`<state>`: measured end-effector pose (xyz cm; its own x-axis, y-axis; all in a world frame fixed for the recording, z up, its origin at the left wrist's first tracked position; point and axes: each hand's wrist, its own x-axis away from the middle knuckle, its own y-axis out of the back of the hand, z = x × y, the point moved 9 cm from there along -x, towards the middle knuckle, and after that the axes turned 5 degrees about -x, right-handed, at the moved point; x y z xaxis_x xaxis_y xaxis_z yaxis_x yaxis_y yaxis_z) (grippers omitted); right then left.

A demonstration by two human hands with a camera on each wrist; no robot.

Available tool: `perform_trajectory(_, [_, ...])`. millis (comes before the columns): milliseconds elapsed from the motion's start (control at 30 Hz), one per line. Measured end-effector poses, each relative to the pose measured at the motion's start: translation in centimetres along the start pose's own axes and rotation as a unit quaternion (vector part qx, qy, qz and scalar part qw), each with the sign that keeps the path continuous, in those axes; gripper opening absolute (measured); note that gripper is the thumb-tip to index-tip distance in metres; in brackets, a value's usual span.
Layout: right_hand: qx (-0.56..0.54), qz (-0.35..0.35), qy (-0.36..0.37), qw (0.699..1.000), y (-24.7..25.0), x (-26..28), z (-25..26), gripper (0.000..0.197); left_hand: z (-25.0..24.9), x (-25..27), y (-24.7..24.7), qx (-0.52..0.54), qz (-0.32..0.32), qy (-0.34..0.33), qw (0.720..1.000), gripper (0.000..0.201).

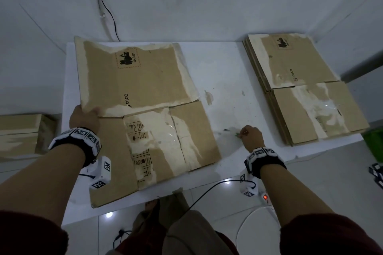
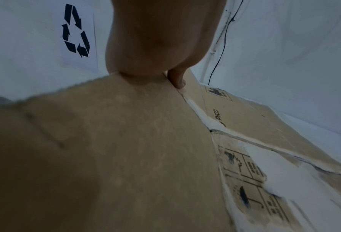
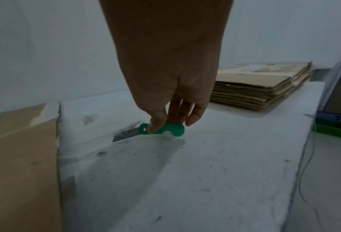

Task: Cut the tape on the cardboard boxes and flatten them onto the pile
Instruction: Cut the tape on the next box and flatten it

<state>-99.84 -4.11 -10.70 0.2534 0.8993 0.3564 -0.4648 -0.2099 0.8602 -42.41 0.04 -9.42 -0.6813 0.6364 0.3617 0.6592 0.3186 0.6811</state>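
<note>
A flattened brown cardboard box (image 1: 145,93) with PICO print lies on the left half of the white table (image 1: 228,80); it also fills the left wrist view as the box (image 2: 126,141). My left hand (image 1: 85,117) grips its left edge, thumb on top, fingers hidden underneath. My right hand (image 1: 249,136) pinches a small green-handled cutter (image 3: 161,128) with its blade out, held low at the table surface between the box and the pile. The pile of flattened boxes (image 1: 306,93) sits at the table's right end and shows as the pile (image 3: 260,87) behind my right hand (image 3: 165,122).
Another cardboard box (image 1: 20,134) stands left of the table. A black cable (image 1: 107,10) runs down the wall behind. A power strip with a red light (image 1: 265,197) and cords lie on the floor in front. A green bin (image 1: 373,141) stands right of the table.
</note>
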Motion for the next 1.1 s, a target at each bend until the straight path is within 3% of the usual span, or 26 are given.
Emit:
perform_trajectory(100, [-0.02,-0.033,-0.018,0.999,0.4,-0.6,0.8,0.011,-0.1,-0.1,0.1,-0.007,-0.005,0.0,1.0,0.045])
perform_trajectory(233, [-0.017,0.023,0.028,0.999,-0.5,-1.5,2.8,0.025,-0.3,0.7,0.5,-0.064,-0.066,0.012,0.996,0.047])
perform_trajectory(333, [-0.033,0.028,0.015,0.999,-0.5,-1.3,2.9,0.024,-1.8,2.3,-0.9,-0.156,-0.086,0.023,0.984,0.068])
perform_trajectory(367, [-0.043,0.027,0.01,0.999,-0.5,-1.1,2.8,0.022,-3.0,3.1,-2.0,-0.154,-0.079,-0.005,0.985,0.072])
perform_trajectory(433, [-0.082,0.019,0.002,0.996,-0.7,-0.6,2.6,0.021,-7.2,5.6,-5.0,-0.123,-0.064,-0.153,0.978,0.062])
perform_trajectory(500, [-0.146,0.003,-0.006,0.989,-0.8,0.0,2.5,0.02,-11.7,10.4,-9.7,-0.101,0.012,-0.34,0.935,0.043])
perform_trajectory(533, [-0.175,-0.005,-0.007,0.985,-0.8,0.3,2.5,0.019,-13.1,13.1,-12.7,-0.082,0.091,-0.399,0.909,0.036])
perform_trajectory(600, [-0.221,-0.02,-0.003,0.975,-1.0,0.6,2.4,0.015,-14.3,18.5,-18.6,-0.064,0.282,-0.426,0.857,0.036])
perform_trajectory(667, [-0.25,-0.029,-0.009,0.968,-1.0,0.8,2.1,0.012,-14.3,22.4,-23.5,-0.13,0.38,-0.412,0.818,0.05])
perform_trajectory(733, [-0.244,-0.03,-0.011,0.969,-1.0,0.7,1.6,0.013,-13.8,24.0,-26.9,-0.221,0.389,-0.415,0.792,0.058])
perform_trajectory(800, [-0.229,-0.03,-0.003,0.973,-0.7,0.4,1.2,0.016,-13.8,24.5,-28.0,-0.28,0.354,-0.447,0.772,0.056])
perform_trajectory(967, [-0.198,-0.063,0.016,0.978,0.1,-0.6,1.1,0.024,-14.4,24.3,-28.2,-0.312,0.34,-0.49,0.739,0.051])
perform_trajectory(1100, [-0.169,-0.142,-0.028,0.975,1.4,-1.4,0.8,0.034,-14.4,23.5,-29.0,-0.356,0.334,-0.521,0.7,0.026])
